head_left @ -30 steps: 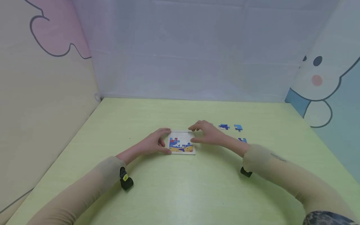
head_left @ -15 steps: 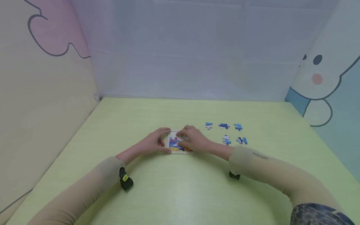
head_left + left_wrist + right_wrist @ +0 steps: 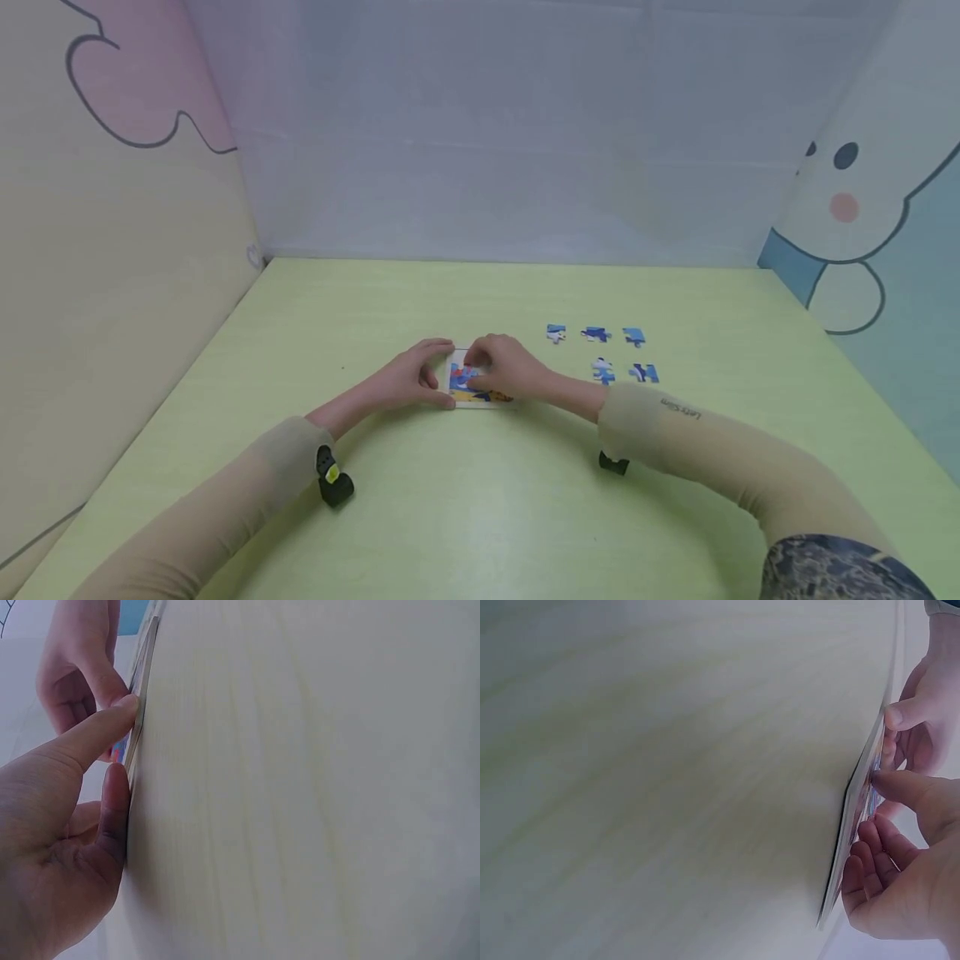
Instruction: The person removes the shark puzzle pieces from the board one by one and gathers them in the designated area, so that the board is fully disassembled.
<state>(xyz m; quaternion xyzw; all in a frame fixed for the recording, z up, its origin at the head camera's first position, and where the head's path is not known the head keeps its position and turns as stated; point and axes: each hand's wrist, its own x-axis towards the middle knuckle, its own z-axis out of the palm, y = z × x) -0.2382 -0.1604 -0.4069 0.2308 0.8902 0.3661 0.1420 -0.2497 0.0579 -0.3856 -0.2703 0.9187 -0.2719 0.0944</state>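
Note:
In the head view my left hand (image 3: 408,379) holds the left side of a small white-edged jigsaw tray (image 3: 483,407), thumb at the near corner, fingers at the far one. My right hand (image 3: 508,368) bends over the tray, thumb and fingertips pinching a puzzle piece (image 3: 465,375) within the picture. Fitted pieces (image 3: 468,396) in blue, red and yellow show along the near part; the right hand covers much of the rest. In the right wrist view the right thumb (image 3: 900,787) reaches down to the tray's face, with the other fingers curled beside it.
Several loose blue and white puzzle pieces (image 3: 596,335) lie in two rows right of the tray, the nearer ones (image 3: 643,372) close to the right forearm. All stand on a pale yellow-green table (image 3: 465,500), with a plain cloth wall (image 3: 510,167) behind.
My right hand has moved left and inward from the tray's right edge to over its middle, uncovering loose pieces behind it. The left hand keeps its hold.

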